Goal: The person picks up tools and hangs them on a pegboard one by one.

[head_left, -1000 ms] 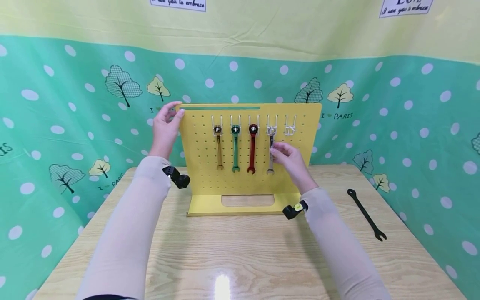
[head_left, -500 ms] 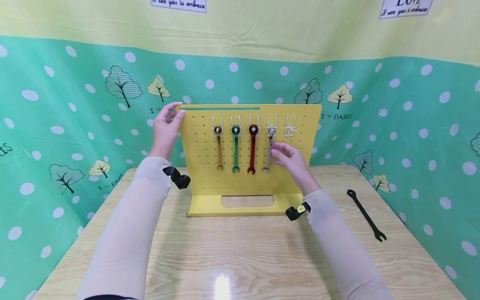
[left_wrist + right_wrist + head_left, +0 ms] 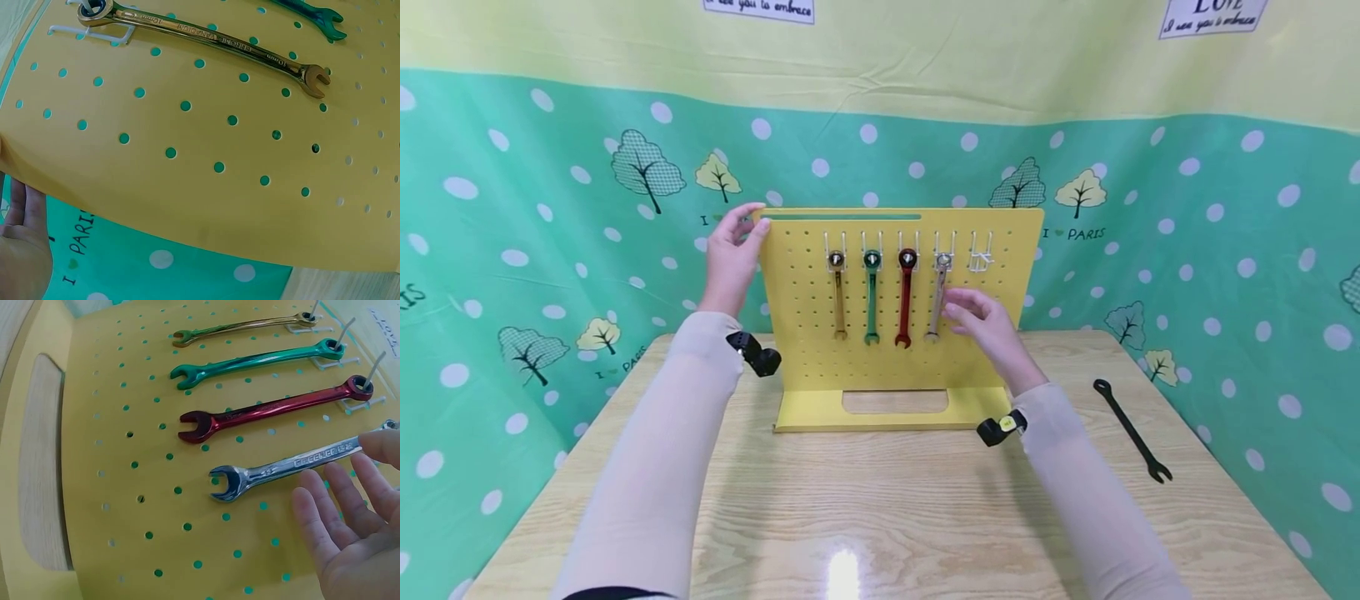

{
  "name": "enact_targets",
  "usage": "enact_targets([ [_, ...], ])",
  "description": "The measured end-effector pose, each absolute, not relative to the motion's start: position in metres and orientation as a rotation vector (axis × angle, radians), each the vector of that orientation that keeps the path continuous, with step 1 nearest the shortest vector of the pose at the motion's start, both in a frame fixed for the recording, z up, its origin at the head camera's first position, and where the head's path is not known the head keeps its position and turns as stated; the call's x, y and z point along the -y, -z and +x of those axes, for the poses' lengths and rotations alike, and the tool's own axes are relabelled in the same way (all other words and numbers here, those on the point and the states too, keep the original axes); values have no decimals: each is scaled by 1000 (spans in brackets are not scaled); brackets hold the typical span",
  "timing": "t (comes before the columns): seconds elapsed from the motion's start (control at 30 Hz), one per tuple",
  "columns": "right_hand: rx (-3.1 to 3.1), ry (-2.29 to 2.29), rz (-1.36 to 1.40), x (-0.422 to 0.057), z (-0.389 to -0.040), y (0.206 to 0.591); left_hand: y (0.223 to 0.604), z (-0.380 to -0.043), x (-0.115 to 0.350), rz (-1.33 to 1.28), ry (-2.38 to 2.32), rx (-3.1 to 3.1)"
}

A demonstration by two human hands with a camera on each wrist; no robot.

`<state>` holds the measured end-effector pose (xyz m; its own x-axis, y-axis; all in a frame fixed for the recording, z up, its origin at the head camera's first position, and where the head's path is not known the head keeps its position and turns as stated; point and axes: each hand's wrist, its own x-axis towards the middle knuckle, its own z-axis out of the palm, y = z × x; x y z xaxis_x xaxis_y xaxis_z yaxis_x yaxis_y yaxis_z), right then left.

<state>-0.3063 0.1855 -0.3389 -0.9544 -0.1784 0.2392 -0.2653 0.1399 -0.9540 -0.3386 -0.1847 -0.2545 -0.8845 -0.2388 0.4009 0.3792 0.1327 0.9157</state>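
My left hand (image 3: 730,265) grips the upper left edge of a yellow pegboard (image 3: 1022,229), thumb in front and fingers behind. A silver combination wrench (image 3: 281,470) hangs by its ring end from a white hook, open end down. Beside it, to the right, is my right hand (image 3: 988,329), its fingers spread and relaxed, with the fingertips right at the shank in the right wrist view. To its left hang a red wrench (image 3: 905,300), a green wrench (image 3: 872,300) and a gold wrench (image 3: 206,39), each on its own hook.
A white hook (image 3: 981,260) without a wrench sits at the board's right. A black wrench (image 3: 1132,431) lies on the wooden table (image 3: 820,508) to the right. The board's base (image 3: 805,412) stands on the table, and a patterned curtain (image 3: 880,75) hangs behind.
The silver wrench's lower end has swung left and now hangs on its hook. My right hand has let go and drawn slightly right. The left hand has stayed in place.
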Motion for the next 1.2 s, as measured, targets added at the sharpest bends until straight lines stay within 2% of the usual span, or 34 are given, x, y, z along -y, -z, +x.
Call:
enact_targets([
  [0.53, 2535, -1764, 445, -221, -293, 352, 253, -338, 184, -137, 1779, 1975],
  [0.9, 2704, -1574, 369, -286, -279, 384, 254, -338, 185, -155, 1774, 1967],
  [1.2, 2789, -1417, 232, -341, -257, 405, 243, -321, 177, -136, 1789, 1981],
])
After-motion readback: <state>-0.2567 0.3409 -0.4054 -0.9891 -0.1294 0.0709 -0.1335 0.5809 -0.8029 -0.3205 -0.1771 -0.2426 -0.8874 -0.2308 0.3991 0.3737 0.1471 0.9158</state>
